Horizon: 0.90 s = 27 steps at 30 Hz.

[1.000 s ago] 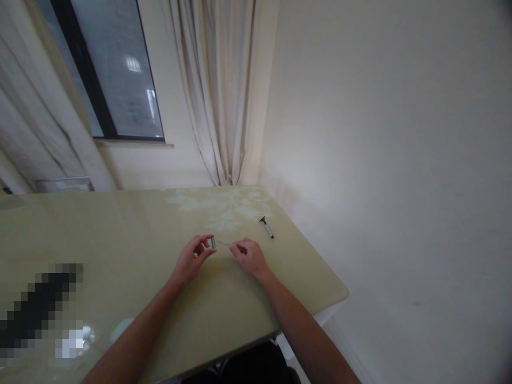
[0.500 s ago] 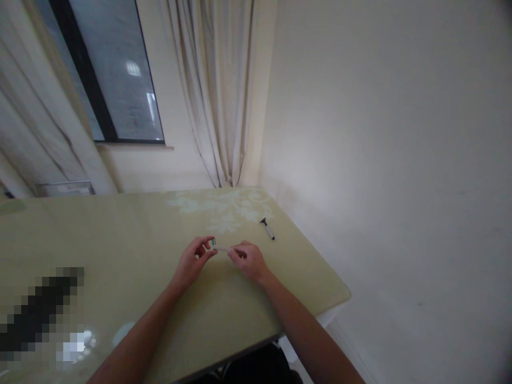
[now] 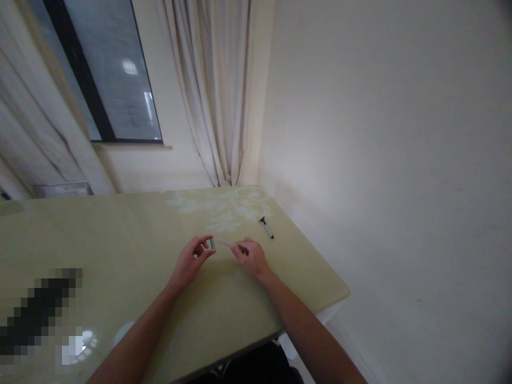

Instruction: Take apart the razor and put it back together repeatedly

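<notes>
Before me I have a glossy, pale yellow-green table (image 3: 240, 309), with a rounded corner at its near right and a whitish pattern of leaves and scrolls (image 3: 222, 226) spread over its far right part. On it, toward the right edge and just below that pattern as I look, a razor (image 3: 268, 229) lies aslant, its black head pointing away from me and its grey handle toward me. To my left I see a dark elongated shape (image 3: 38, 314), too pixelated to identify.
</notes>
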Motion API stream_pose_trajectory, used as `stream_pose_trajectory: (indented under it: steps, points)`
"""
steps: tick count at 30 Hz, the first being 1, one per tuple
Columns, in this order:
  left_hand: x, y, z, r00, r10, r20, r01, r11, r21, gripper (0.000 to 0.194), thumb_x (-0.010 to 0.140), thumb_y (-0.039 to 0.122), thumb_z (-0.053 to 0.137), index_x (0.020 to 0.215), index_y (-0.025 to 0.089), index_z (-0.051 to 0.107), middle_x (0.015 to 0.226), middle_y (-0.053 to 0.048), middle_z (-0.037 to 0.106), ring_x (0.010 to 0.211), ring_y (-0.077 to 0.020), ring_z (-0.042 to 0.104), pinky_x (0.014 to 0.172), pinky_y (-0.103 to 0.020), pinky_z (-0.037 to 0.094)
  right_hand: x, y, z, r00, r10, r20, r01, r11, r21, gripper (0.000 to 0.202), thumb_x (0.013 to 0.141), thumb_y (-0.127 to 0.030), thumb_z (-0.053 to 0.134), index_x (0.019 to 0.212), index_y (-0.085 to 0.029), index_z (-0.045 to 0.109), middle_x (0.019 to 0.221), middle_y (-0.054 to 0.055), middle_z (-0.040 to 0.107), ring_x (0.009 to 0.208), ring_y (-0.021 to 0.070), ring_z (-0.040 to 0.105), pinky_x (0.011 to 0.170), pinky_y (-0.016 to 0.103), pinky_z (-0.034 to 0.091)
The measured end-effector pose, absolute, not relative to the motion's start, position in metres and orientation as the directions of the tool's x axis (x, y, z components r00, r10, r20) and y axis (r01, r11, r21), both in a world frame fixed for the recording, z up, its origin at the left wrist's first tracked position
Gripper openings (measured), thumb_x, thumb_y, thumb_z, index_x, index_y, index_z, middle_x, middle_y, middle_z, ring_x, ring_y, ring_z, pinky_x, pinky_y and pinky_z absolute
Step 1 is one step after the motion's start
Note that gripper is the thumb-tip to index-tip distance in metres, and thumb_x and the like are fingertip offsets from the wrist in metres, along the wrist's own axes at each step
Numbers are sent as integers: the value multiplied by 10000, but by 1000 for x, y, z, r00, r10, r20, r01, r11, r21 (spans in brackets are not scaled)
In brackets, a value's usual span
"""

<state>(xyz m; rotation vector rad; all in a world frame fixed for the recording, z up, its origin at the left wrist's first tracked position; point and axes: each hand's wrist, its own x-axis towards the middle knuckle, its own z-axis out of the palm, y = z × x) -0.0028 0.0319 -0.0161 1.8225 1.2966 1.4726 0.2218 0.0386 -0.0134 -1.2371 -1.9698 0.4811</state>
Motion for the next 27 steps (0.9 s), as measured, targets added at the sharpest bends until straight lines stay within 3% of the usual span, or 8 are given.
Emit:
stream_pose_trajectory:
  steps: [3, 8, 12, 17, 21, 27]
  points:
    - [-3, 32, -17, -26, 870, 493, 376, -448, 811, 381, 783, 422, 756, 1110, 230, 723, 811, 18, 603, 596, -116, 523, 581, -246, 471, 221, 38, -14, -316, 856, 409, 555, 517, -652, 270, 986, -377, 604, 912, -191, 787, 743, 7, 592, 698, 136, 525, 663, 249, 356]
    - [-3, 31, -18, -17, 871, 491, 372, -450, 812, 367, 785, 405, 758, 1105, 229, 725, 816, 21, 600, 602, -117, 525, 590, -250, 467, 222, 37, -13, -243, 887, 392, 612, 454, -648, 290, 978, -359, 607, 819, -182, 772, 725, 9, 586, 691, 139, 519, 659, 254, 353]
    - [-3, 31, -17, -16, 872, 490, 366, -451, 814, 362, 789, 392, 753, 1113, 234, 723, 812, 27, 594, 593, -113, 520, 588, -249, 464, 222, 37, -12, -301, 863, 407, 563, 505, -654, 233, 965, -354, 629, 919, -196, 795, 743, 6, 598, 698, 138, 532, 662, 244, 365]
    - [-3, 31, -16, -17, 878, 479, 370, -439, 819, 364, 772, 393, 756, 1092, 224, 717, 806, 26, 596, 587, -114, 517, 585, -252, 465, 223, 37, -12, -227, 889, 398, 619, 447, -645, 264, 965, -335, 628, 824, -172, 780, 712, 10, 582, 679, 138, 520, 652, 247, 357]
    - [-2, 31, -16, -13, 880, 474, 356, -439, 825, 372, 781, 386, 752, 1112, 223, 713, 815, 24, 596, 598, -115, 525, 589, -252, 462, 223, 36, -12, -309, 853, 420, 555, 520, -649, 243, 970, -353, 626, 887, -189, 784, 729, 3, 584, 689, 135, 524, 663, 240, 369]
    - [-2, 31, -17, -10, 876, 483, 351, -449, 822, 357, 783, 380, 757, 1100, 222, 714, 811, 29, 594, 586, -108, 518, 584, -248, 459, 223, 36, -12, -248, 878, 409, 620, 468, -629, 249, 965, -344, 631, 857, -177, 780, 736, 11, 589, 687, 138, 527, 659, 245, 361]
